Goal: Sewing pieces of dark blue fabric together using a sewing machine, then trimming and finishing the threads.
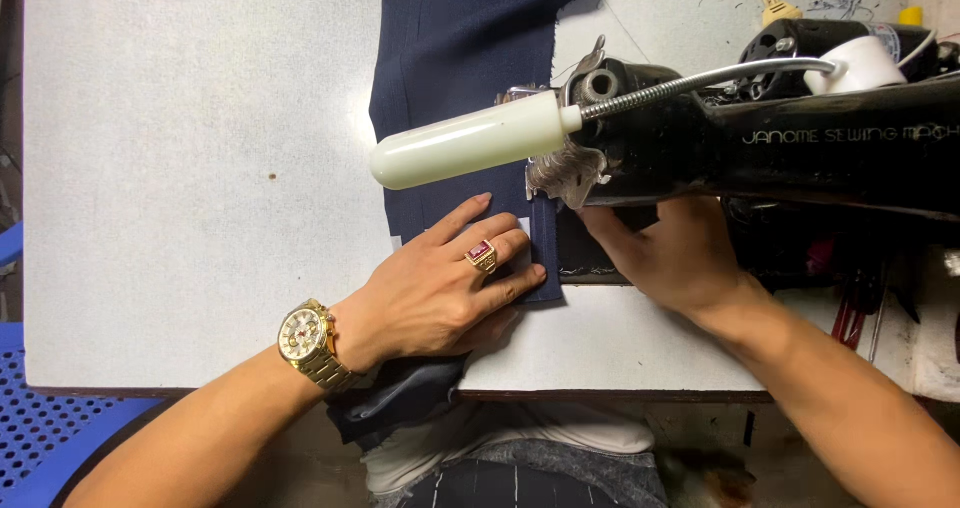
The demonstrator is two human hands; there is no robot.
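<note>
The left hand (440, 293) lies flat on the navy cloth (455, 58), fingers spread and pointing toward one o'clock, pressing the cloth against the white surface (180, 168); its grip pinches nothing. It wears a gold ring (481, 256) with a red stone, and a gold watch (308, 340) sits on the wrist. The cloth runs from the twelve o'clock edge of the surface down past the hand and hangs over the six o'clock edge. The right hand (670, 253) rests at three o'clock of the left, on the surface under the arm of the black sewing machine (820, 138); its fingertips reach toward the cloth's edge by the needle, but the machine hides them, so its grip cannot be told. A white lamp (465, 143) on a flexible metal neck juts toward nine o'clock above the cloth. A blue chair (45, 418) shows at seven o'clock.
</note>
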